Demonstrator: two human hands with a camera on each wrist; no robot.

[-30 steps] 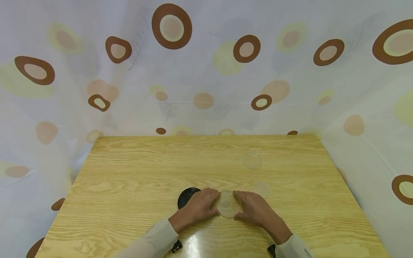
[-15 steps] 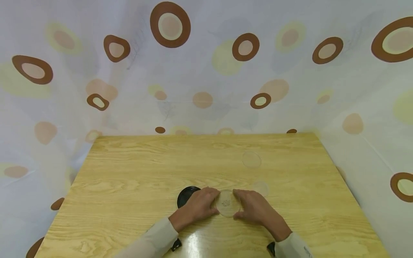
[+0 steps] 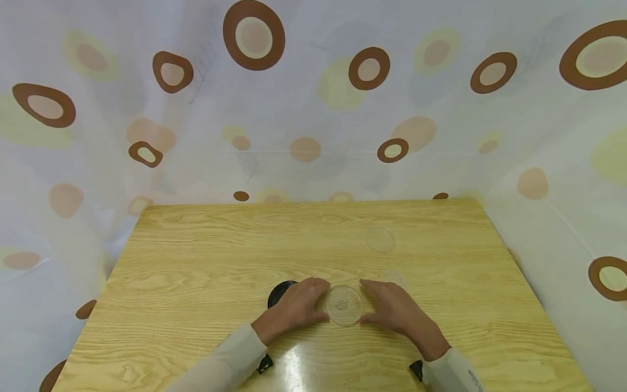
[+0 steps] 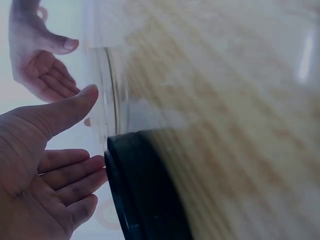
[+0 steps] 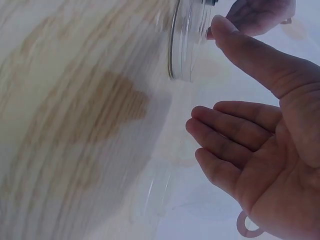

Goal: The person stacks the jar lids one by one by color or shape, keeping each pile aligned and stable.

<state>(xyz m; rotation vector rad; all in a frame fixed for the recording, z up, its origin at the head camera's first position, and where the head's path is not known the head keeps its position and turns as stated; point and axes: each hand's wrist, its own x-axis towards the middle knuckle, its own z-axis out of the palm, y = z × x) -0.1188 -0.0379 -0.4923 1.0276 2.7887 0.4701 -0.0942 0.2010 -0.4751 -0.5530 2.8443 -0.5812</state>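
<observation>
A clear, round, shallow petri dish (image 3: 344,306) lies on the table with small dark writing on its top. It shows edge-on in the left wrist view. My left hand (image 3: 297,306) is at its left side, thumb and fingers spread and relaxed; whether they touch the rim I cannot tell. At the right side is my right hand (image 3: 399,311), its fingers extended and a small gap off the rim. A black round dish or lid (image 3: 278,293) sits beyond my left hand, which partly covers it.
Two more clear round pieces lie to the right: a disc (image 3: 380,239) farther back and another clear piece (image 3: 395,279) partly behind my right hand. The wood-grain table (image 3: 206,256) ends at a patterned sheet (image 3: 303,109) at the back and sides.
Both hands have eased off the petri dish's sides, the right moving a little to the right. The dish stays in place between them. The head view has shifted slightly.
</observation>
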